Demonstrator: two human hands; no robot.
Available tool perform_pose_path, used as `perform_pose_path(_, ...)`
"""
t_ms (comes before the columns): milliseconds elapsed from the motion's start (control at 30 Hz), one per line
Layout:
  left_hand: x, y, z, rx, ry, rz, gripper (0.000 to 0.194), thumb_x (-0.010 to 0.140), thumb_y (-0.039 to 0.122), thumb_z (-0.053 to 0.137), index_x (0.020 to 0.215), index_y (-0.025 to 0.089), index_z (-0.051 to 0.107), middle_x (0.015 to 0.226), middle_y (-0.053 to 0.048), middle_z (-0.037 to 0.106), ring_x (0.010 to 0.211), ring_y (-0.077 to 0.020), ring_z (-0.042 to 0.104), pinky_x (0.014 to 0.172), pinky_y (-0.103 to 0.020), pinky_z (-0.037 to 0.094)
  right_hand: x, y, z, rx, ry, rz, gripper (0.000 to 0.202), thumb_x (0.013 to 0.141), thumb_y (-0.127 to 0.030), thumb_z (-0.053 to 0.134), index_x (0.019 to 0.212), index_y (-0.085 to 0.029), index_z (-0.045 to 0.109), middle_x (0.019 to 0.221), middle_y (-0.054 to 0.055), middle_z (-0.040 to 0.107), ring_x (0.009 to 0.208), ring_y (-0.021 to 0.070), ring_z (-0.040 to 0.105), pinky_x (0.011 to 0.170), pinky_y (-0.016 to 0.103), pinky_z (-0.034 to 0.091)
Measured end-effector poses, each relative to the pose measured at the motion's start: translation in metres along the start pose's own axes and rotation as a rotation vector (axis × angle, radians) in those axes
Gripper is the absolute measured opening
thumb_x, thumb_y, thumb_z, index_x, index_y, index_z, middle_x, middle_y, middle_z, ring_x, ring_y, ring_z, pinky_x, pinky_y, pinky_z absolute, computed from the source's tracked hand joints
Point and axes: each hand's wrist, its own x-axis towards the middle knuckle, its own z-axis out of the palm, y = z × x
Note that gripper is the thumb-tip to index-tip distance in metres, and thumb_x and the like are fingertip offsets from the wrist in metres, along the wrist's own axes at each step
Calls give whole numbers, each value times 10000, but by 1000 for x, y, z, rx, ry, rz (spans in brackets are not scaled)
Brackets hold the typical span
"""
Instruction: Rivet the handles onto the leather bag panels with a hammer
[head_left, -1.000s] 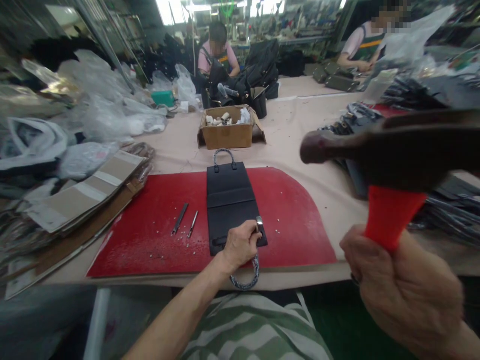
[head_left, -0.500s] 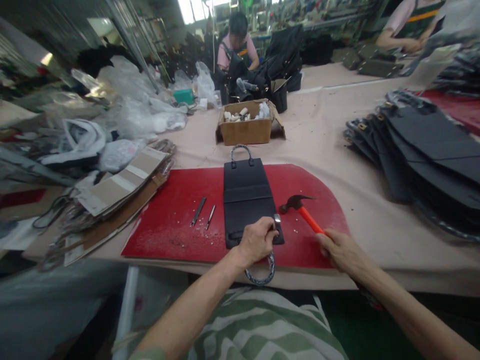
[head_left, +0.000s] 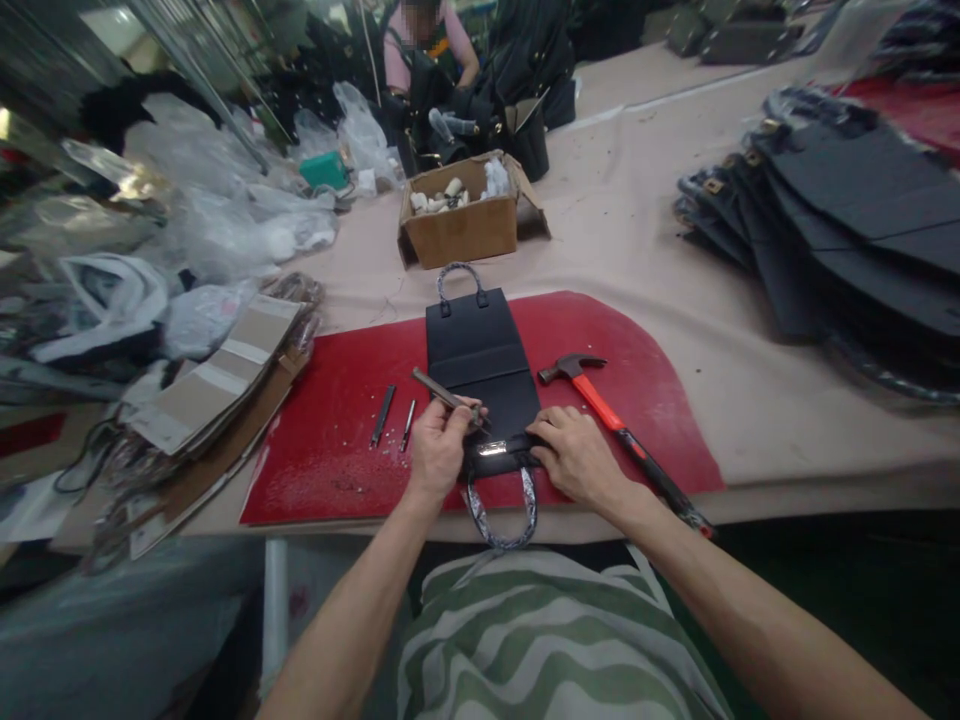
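Note:
A black bag panel lies unfolded on a red board, a wrapped handle at each end. Between the fingers of my left hand is a grey metal punch, held slanted above the panel's near part. My right hand has its fingertips closed at the panel's right edge, beside a black strap with a shiny metal clasp. Just to the right lies a claw hammer with an orange and black handle, untouched. Two thin metal tools, a dark bar and a slimmer rod, rest left of the panel.
Beyond the board stands a cardboard box with small pale pieces inside. Stacked cardboard pieces are at left, dark bag panels piled at right. Clear plastic bags heap at the back left. Another person sits across the table.
My right hand has let go of the hammer, now lying on the board, and moved left to the panel's edge. My left hand has shifted left, showing the punch. The view has tilted down.

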Motion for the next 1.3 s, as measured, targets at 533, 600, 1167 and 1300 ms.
perform_pose_path(533,0,7,-163,1701,97,-200,380,920,327,391,939,63,663,1013,-240,642,936,-368,622,798,-464,471,6,-3,3,-273,-11,-328,246,874,-61,448,998,-147,643,900,115,587,777,239,421,754,377,300)
perform_pose_path(600,-9,8,-140,1615,46,48,325,934,303,409,975,85,646,1026,-202,633,964,-334,599,840,-454,465,5,-1,5,-247,3,-337,260,885,-70,434,1027,-144,640,915,120,590,799,248,426,743,374,315)
perform_pose_path(1167,-25,1,-26,1471,-655,667,127,852,85,478,944,119,558,877,-105,537,808,-251,509,595,-341,434,6,28,-1,-8,27,-390,360,876,-11,346,1015,-153,646,1042,112,594,870,212,468,796,351,421)
perform_pose_path(1300,-20,-7,-50,1274,-762,765,181,882,70,427,955,149,573,935,-97,579,872,-228,521,752,-350,475,10,32,-7,44,-28,-432,372,847,5,344,975,-162,651,1038,101,597,870,207,474,778,346,418)
